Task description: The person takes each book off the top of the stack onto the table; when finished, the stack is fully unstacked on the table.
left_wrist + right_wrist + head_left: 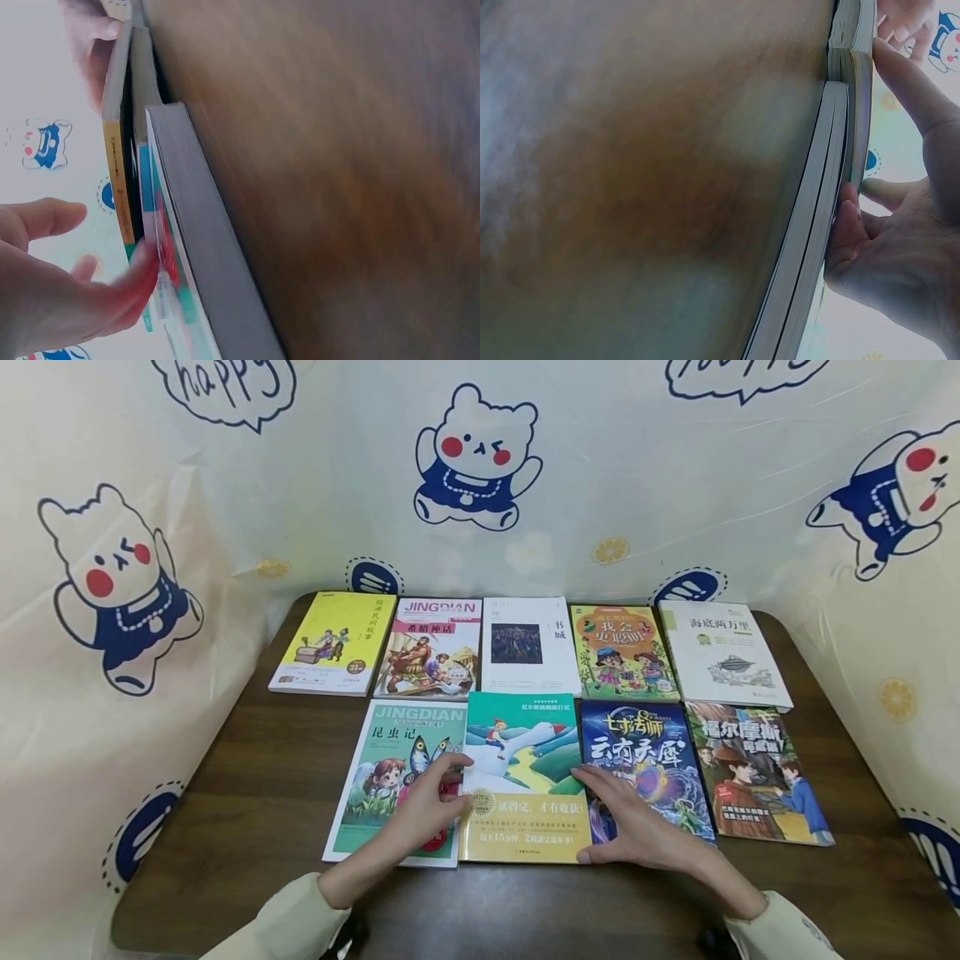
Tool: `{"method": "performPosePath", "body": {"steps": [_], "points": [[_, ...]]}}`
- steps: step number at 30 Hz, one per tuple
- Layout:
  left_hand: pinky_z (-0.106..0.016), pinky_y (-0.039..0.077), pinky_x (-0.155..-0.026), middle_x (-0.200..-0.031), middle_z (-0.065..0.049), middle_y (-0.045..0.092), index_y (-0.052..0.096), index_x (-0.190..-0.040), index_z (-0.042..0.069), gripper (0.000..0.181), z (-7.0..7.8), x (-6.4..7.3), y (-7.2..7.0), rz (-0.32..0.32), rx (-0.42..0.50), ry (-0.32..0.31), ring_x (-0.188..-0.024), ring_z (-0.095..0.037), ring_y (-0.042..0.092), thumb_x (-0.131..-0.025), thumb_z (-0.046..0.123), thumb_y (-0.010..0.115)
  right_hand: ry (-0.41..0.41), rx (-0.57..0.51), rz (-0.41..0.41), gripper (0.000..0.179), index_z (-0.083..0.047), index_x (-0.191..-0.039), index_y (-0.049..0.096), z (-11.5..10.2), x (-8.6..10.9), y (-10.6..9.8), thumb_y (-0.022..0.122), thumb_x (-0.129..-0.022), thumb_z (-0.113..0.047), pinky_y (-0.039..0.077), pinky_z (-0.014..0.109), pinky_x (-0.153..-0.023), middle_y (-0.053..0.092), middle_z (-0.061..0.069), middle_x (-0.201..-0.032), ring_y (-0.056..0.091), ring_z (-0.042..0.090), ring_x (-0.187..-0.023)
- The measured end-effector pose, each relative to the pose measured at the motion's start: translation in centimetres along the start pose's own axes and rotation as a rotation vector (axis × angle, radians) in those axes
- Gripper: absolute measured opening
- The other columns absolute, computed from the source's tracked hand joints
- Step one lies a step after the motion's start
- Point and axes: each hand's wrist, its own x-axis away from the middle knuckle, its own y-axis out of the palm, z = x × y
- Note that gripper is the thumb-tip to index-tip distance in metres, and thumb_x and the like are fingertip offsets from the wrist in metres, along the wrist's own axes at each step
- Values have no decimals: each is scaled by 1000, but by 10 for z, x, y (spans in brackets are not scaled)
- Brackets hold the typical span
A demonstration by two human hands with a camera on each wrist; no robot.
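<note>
A green and yellow storybook (523, 827) lies in the middle of the near row, level with my two hands. Along its left edge my left hand (427, 802) touches it, reaching over the green insect book (375, 827); in the left wrist view the thumb stands off from the yellow spine. My right hand (637, 825) rests at the right edge, its thumb at the near right corner and its fingers long and spread above the dark blue book (660, 768). Seen from the left wrist, the storybook (118, 180) sits higher than the insect book (214, 240).
Behind, a row holds a yellow book (330, 635), a JINGDIAN book (427, 652), a white book (528, 668), an orange book (622, 643) and a pale book (723, 652). A detective book (761, 777) lies at right on the brown table (247, 785). Printed cloth (315, 485) hangs around.
</note>
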Motion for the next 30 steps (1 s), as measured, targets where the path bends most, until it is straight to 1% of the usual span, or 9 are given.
{"method": "performPosePath", "body": {"steps": [3,8,11,14,15,21,25,28,30], "points": [[-41,52,-85,-130,-9,55,54,-127,14,48,-2,0,-2,-9,61,-43,-112,-29,57,-82,8,72,2,1,1,101,-14,-151,30,0,0,0,79,-71,-53,30,71,-96,26,19,-154,26,48,-136],[-32,50,-69,-106,-9,63,53,-129,13,51,-3,1,-4,-30,150,-68,-87,-20,62,-82,7,72,4,2,-2,101,-13,-151,30,-1,0,-1,79,-71,-54,30,71,-97,26,19,-154,26,47,-136],[-30,50,-68,-112,-11,61,49,-132,13,55,-2,3,-5,-71,192,-74,-79,-18,63,-83,6,72,5,2,-5,101,-13,-150,31,-1,0,-1,79,-71,-54,29,71,-98,27,19,-154,26,46,-137],[-31,53,-68,-128,-15,50,45,-137,15,64,-3,4,-5,-127,215,-91,-78,-18,66,-81,7,75,7,2,-7,101,-13,-150,31,-1,0,-1,79,-71,-54,29,70,-98,26,19,-154,25,45,-137],[-32,54,-67,-128,-16,48,44,-139,16,67,-3,4,-5,-153,230,-102,-78,-19,67,-80,7,75,6,2,-7,101,-13,-150,31,-1,0,-1,79,-71,-54,29,70,-98,26,19,-154,25,46,-137],[-40,57,-58,-119,-18,52,38,-146,17,80,-6,3,-5,-265,312,-117,-73,-26,68,-77,3,76,11,-5,-9,101,-12,-150,31,-2,0,-2,79,-71,-53,29,71,-98,26,19,-153,25,47,-137],[-38,57,-57,-107,-13,66,34,-149,18,82,-8,4,-8,-339,313,-119,-70,-27,69,-79,5,75,8,0,-9,101,-12,-150,31,-1,0,-2,79,-71,-54,29,70,-98,27,20,-153,26,46,-137],[-35,56,-57,-93,-13,72,34,-150,20,80,-8,6,-10,-366,310,-120,-62,-24,68,-82,7,73,2,5,-6,102,-12,-150,31,0,0,-1,79,-71,-55,29,70,-98,27,19,-153,26,46,-137],[-34,55,-56,-93,-12,73,34,-150,21,79,-9,7,-11,-368,322,-114,-60,-24,67,-82,6,73,0,8,-5,101,-13,-150,31,0,0,0,78,-71,-55,29,70,-98,27,19,-154,26,46,-137]]}}
